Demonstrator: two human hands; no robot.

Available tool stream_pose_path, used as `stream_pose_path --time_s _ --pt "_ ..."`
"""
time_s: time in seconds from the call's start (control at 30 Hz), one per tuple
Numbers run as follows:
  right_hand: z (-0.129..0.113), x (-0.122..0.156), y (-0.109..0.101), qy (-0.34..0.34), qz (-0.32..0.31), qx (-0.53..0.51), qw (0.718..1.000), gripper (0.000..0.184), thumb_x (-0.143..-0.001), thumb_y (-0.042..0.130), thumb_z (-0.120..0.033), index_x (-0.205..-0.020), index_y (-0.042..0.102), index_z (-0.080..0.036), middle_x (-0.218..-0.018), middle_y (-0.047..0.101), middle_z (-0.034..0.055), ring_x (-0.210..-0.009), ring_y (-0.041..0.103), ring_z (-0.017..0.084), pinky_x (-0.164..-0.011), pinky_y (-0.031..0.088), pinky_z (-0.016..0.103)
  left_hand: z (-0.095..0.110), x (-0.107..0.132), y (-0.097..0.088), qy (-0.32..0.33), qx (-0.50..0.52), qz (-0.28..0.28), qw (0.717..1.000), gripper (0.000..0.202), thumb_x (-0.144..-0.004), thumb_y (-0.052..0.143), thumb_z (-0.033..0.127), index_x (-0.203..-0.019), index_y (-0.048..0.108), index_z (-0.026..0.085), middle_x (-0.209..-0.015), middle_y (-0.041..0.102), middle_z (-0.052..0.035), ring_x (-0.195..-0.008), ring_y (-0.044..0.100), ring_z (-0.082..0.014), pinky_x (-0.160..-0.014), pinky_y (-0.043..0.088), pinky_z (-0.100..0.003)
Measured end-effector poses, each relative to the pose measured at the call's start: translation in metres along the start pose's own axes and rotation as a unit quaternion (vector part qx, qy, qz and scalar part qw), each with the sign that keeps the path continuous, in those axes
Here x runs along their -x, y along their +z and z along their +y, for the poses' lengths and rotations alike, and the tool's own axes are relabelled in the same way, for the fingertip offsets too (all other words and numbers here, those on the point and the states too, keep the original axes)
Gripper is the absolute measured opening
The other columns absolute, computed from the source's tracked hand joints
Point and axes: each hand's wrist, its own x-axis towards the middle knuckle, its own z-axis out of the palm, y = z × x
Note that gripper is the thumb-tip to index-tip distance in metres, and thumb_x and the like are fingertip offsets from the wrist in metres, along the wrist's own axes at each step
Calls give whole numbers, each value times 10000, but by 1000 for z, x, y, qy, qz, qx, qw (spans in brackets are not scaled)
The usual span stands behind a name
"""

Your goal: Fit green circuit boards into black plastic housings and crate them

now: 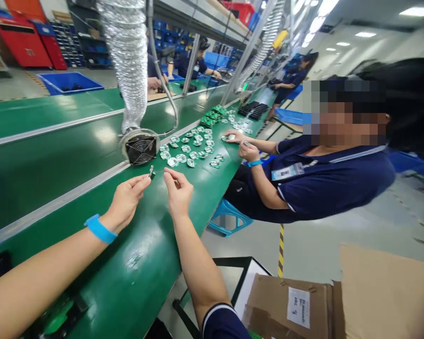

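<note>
My left hand (127,200), with a blue wristband on its wrist, pinches a small dark metal part (151,171) at its fingertips above the green workbench (102,245). My right hand (177,190) hovers just to the right of it, fingers curled and pinched together close to the part; I cannot make out anything in them. Several small round green circuit boards (192,150) lie spread on the bench just beyond both hands.
A fan-ended silver exhaust hose (140,147) hangs down to the bench left of the boards. A co-worker in a dark blue shirt (325,183) sits to the right, hands on the boards. Cardboard boxes (304,306) stand at lower right. A blue bin (69,82) sits far left.
</note>
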Motion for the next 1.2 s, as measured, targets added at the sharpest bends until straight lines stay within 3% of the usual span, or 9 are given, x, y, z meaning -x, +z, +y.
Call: stream_pose_path --time_s 0.1,0.2,0.4,0.57,0.77,0.9,0.97,1.07,1.2 --pt "-44 48 16 -111 -19 -28 993 240 -869 737 -455 -965 794 -242 -890 740 39 -804 649 174 -672 532 312 27 63 -42 -44 129 -18 990 459 -725 769 629 -830 744 183 -732 594 -19 -616 415 -102 -593 419 -243" --pt "-79 93 31 -184 -70 -41 980 130 -881 763 -372 -957 786 -269 -831 734 22 -779 644 175 -672 535 339 38 123 -77 -71 248 -16 966 339 -741 826 531 -879 773 226 -789 616 -5 -646 435 -95 -608 438 -202" --pt "-114 166 56 -183 -201 -122 955 148 -844 793 -198 -966 760 -276 -804 723 -2 -744 636 162 -684 537 347 28 213 -117 -26 280 91 955 421 -691 870 518 -991 790 233 -913 701 -15 -851 578 -120 -847 505 -176" --pt "-128 209 74 -166 -298 -133 930 164 -824 774 -150 -944 753 -260 -793 730 -4 -733 647 159 -688 541 340 13 263 -141 -28 329 152 931 381 -704 860 520 -962 785 248 -880 698 5 -816 583 -108 -832 513 -182" --pt "-140 234 95 -128 -389 -100 907 84 -808 762 -187 -858 737 -250 -765 737 -8 -716 652 166 -690 549 342 2 294 -161 -38 358 203 910 317 -699 865 513 -730 726 230 -693 574 21 -680 504 -110 -714 497 -207" --pt "-137 229 106 -167 -422 -70 888 35 -808 736 -224 -825 714 -246 -713 699 -18 -680 628 158 -672 519 338 -3 313 -187 -81 321 232 915 649 -676 817 673 -1195 705 301 -1111 646 -45 -758 507 -132 -712 488 -259" --pt "-131 225 112 -251 -454 -39 854 33 -816 731 -222 -834 712 -242 -707 691 -32 -674 619 141 -681 478 331 -11 326 -208 -28 231 316 920 723 -730 757 700 -1326 626 312 -1197 603 -61 -722 466 -123 -647 441 -266" --pt "-118 226 121 -394 -513 17 763 41 -839 704 -191 -825 709 -229 -723 698 -45 -694 603 124 -690 391 336 -28 345 -238 119 8 436 892 556 -840 709 594 -1285 628 270 -1111 606 -59 -706 455 -133 -642 384 -307" --pt "-104 244 132 -486 -566 74 662 118 -905 634 -177 -821 711 -207 -707 669 -35 -719 552 127 -696 322 345 -48 360 -254 145 -140 430 880 497 -817 768 521 -1208 613 256 -1070 627 -52 -770 506 -163 -719 386 -348"
